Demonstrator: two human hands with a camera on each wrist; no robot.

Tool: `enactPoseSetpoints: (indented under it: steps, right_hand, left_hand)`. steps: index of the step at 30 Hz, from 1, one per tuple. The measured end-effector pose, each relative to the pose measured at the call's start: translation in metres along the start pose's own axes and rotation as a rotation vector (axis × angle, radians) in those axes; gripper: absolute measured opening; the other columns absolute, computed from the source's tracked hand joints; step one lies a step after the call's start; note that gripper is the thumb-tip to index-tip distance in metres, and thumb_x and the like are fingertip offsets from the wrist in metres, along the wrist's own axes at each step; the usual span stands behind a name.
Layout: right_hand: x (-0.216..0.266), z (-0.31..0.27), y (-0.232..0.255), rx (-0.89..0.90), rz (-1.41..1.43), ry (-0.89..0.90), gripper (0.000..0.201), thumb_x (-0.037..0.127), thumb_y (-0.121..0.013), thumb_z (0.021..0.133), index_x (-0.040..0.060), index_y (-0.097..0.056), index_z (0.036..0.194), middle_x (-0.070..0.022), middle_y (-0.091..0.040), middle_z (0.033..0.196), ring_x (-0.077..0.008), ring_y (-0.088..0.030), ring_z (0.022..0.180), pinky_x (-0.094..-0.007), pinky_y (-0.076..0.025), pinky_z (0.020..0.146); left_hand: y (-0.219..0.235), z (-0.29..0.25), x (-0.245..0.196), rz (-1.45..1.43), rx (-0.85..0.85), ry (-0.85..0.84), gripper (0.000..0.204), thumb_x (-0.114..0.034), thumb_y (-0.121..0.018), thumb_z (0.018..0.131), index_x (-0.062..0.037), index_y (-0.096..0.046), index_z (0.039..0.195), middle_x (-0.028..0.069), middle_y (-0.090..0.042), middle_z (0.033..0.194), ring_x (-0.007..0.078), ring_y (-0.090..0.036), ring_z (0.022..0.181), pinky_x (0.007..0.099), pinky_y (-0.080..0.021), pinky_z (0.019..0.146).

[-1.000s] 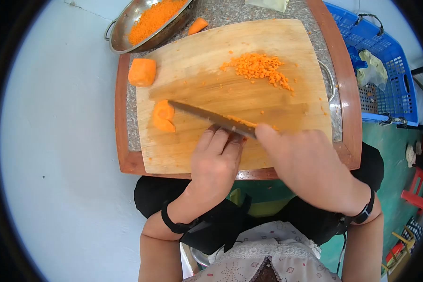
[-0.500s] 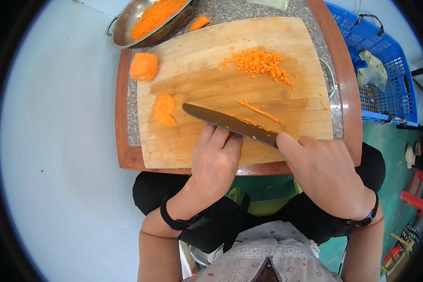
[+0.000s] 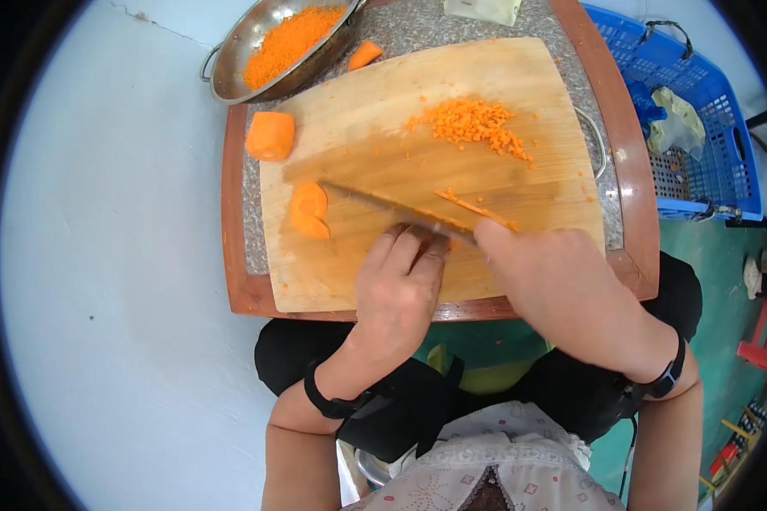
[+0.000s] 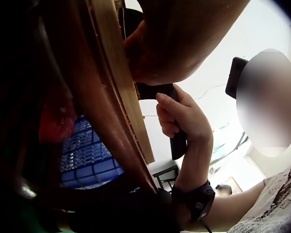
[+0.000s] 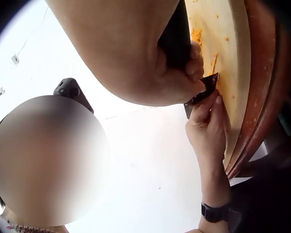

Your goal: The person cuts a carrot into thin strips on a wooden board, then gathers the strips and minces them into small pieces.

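My right hand (image 3: 562,272) grips the black handle (image 5: 177,39) of a kitchen knife (image 3: 392,207), its blade slanting across the wooden cutting board (image 3: 358,281). Against the near side of the blade, my left hand (image 3: 400,285) holds a piece of carrot down with bent fingertips; the fingers hide most of it. Just beyond the blade lies a thin carrot strip (image 3: 473,207). Flat carrot slices (image 3: 309,209) lie left of the knife tip. Finely diced carrot (image 3: 469,122) is heaped toward the board's far right.
A thick carrot chunk (image 3: 270,136) sits at the board's left edge. Behind it stands a metal pan (image 3: 230,64) with chopped carrot, beside a small carrot end (image 3: 365,54). A blue plastic basket (image 3: 716,111) stands right of the wood-edged table (image 3: 635,187).
A thin carrot strip came to lie apart beyond the blade. The knife drew back to the right, then moved forward-left again. My left hand stays at the blade.
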State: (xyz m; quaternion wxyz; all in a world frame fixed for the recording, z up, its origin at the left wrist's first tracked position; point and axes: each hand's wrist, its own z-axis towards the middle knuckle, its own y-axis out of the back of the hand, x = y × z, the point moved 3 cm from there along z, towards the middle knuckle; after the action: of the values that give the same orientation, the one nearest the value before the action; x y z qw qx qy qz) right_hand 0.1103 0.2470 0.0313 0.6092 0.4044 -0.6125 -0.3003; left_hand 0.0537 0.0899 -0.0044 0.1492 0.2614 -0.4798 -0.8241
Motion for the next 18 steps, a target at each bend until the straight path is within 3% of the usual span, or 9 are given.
enactPoseSetpoints:
  steps: [4, 8, 18]
  right_hand:
    - [-0.011, 0.001, 0.009, -0.064, 0.078, -0.038, 0.016, 0.014, -0.060, 0.089, 0.0046, -0.048, 0.094, -0.0185, -0.057, 0.062, -0.0397, -0.061, 0.061, -0.0477, -0.046, 0.054]
    - [-0.005, -0.011, 0.010, -0.023, 0.041, -0.006, 0.015, 0.012, -0.061, 0.088, 0.0046, -0.048, 0.091, -0.0169, -0.056, 0.062, -0.0379, -0.060, 0.060, -0.0461, -0.046, 0.053]
    - [-0.002, -0.034, 0.019, 0.085, -0.136, 0.009, 0.014, 0.006, -0.057, 0.081, 0.0054, -0.049, 0.092, -0.0110, -0.058, 0.061, -0.0301, -0.061, 0.055, -0.0394, -0.045, 0.048]
  left_hand:
    - [-0.005, -0.002, 0.001, -0.010, -0.038, -0.021, 0.017, 0.004, -0.074, 0.072, 0.0034, -0.071, 0.089, 0.0151, -0.063, 0.094, 0.0325, -0.061, 0.090, 0.0385, -0.051, 0.076]
    - [-0.004, -0.001, -0.001, -0.025, -0.050, -0.023, 0.025, 0.006, -0.068, 0.067, 0.0058, -0.070, 0.092, 0.0163, -0.063, 0.094, 0.0327, -0.060, 0.091, 0.0374, -0.053, 0.077]
    - [-0.003, -0.002, -0.001, -0.026, -0.005, -0.005, 0.019, 0.009, -0.070, 0.067, 0.0036, -0.070, 0.085, 0.0152, -0.064, 0.093, 0.0354, -0.061, 0.088, 0.0394, -0.050, 0.073]
